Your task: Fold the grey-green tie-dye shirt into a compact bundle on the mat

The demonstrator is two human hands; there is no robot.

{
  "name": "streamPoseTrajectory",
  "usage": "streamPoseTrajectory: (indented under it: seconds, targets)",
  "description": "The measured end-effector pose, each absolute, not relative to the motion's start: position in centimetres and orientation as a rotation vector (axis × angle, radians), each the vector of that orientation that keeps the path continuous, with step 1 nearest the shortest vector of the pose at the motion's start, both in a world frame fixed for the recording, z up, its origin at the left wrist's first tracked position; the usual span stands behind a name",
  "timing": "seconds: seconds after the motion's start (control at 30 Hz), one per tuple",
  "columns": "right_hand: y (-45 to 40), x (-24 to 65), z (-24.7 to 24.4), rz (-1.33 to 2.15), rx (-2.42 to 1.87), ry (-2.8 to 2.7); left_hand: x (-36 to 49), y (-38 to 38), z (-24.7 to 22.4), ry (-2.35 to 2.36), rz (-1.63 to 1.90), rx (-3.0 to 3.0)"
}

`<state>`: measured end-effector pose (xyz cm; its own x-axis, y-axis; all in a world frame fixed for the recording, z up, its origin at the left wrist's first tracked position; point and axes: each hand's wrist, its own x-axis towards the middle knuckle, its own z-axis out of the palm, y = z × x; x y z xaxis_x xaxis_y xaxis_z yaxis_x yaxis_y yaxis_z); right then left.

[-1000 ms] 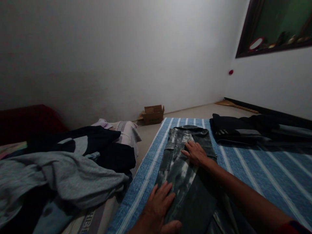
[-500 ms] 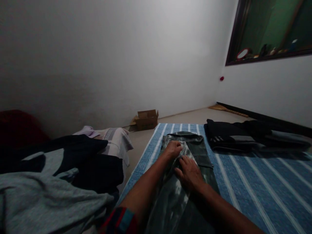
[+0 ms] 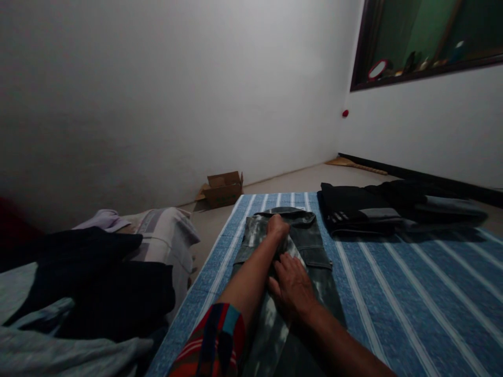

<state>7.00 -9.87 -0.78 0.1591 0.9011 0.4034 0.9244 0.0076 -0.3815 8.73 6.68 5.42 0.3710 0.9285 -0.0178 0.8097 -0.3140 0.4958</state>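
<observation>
Mottled grey-green trousers (image 3: 314, 238) lie folded lengthwise on the blue striped bed cover, their waistband at the far end and a pocket flap on the right side. My left hand (image 3: 277, 226) is curled closed at the trousers just below the waistband, seemingly gripping the cloth; its fingertips are hidden. Nearer to me, my right hand (image 3: 293, 285) rests palm down on the trousers with its fingers stretched forward and the thumb apart.
Folded black and grey clothes (image 3: 361, 212) lie right of the trousers on the striped cover (image 3: 377, 293). At left, dark and grey garments (image 3: 121, 293) are heaped beside a pale cloth (image 3: 168, 225). A cardboard box (image 3: 223, 191) stands on the floor by the wall.
My left hand has moved slightly forward towards the waistband and its fingers have curled in. My right hand stays on the trousers. The view has shifted a little to the right.
</observation>
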Motion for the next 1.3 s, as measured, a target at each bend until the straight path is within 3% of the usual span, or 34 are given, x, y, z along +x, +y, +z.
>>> streamPoseTrajectory:
  seconds: [0.23,0.73,0.97,1.3]
  targets:
    - [-10.0,6.8,-0.4,-0.06,-1.849,-1.667,6.9,5.8,3.4,1.225,0.615,2.326]
    - [-10.2,6.9,-0.4,-0.086,-1.785,-1.632,4.0,5.8,1.5,0.843,0.691,2.585]
    - [-10.4,7.2,-0.1,-0.055,-1.729,-1.676,3.2,3.0,3.0,0.907,0.361,2.866]
    - [-10.2,7.7,-0.8,-0.058,-1.698,-1.743,2.5,3.1,3.0,0.928,0.221,2.873]
